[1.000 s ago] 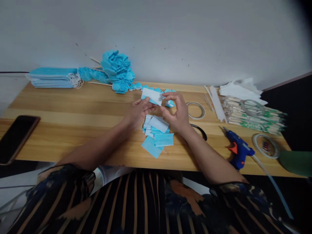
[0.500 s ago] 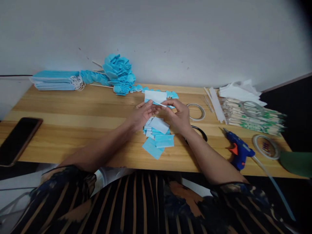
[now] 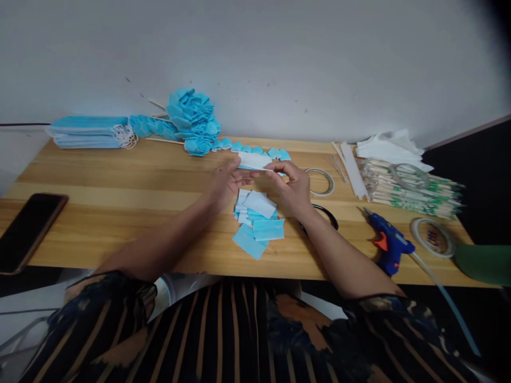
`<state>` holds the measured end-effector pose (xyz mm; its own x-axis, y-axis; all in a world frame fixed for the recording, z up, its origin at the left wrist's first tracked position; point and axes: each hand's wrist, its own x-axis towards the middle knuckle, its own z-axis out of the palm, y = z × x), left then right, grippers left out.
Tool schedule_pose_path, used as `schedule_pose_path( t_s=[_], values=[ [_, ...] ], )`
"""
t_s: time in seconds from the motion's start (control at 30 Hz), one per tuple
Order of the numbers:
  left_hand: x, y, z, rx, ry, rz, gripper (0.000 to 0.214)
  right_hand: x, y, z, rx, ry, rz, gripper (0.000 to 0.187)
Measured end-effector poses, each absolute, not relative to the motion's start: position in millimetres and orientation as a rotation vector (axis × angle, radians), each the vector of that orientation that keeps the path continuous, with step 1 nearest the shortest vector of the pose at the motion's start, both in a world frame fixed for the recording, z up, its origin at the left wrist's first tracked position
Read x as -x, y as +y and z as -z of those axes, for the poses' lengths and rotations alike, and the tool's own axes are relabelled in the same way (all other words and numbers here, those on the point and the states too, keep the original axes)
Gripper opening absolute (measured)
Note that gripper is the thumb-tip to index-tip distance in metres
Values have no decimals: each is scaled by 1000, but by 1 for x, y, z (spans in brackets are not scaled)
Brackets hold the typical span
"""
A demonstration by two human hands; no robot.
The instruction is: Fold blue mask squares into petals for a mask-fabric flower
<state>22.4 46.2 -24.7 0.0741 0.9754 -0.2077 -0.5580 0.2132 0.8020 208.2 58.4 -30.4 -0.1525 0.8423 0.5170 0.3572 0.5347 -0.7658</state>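
Observation:
Between my hands is a small folded piece of blue and white mask fabric point(image 3: 255, 160), its white side toward me. My left hand point(image 3: 225, 183) pinches its left end with the thumb on top. At the right end, the thumb and fingers of my right hand point(image 3: 291, 186) grip the lower corner. Just below, a loose pile of cut blue and white fabric pieces point(image 3: 261, 207) lies on the table. Behind the held piece runs a row of small shaped blue petals point(image 3: 239, 147), partly covered by it.
Blue fabric flowers point(image 3: 191, 119) and a stack of face masks point(image 3: 88, 132) lie at the back left. A phone point(image 3: 30, 229) is at the left. To the right are a tape roll point(image 3: 320, 182), a blue glue gun point(image 3: 387, 239), and packed wooden sticks point(image 3: 415, 189).
My left hand has shifted left to the end of the fabric piece. The piece's white face now looks narrower, with its lower edge folded. My right hand keeps its grip.

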Motion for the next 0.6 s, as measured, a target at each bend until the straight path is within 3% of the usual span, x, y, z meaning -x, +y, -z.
schedule_pose_path(
  t_s=[0.6],
  values=[
    [-19, 47, 27, -704, 903, -1261, 19, -205, 55, 27, 1069, -1638, -714, 13]
  ],
)
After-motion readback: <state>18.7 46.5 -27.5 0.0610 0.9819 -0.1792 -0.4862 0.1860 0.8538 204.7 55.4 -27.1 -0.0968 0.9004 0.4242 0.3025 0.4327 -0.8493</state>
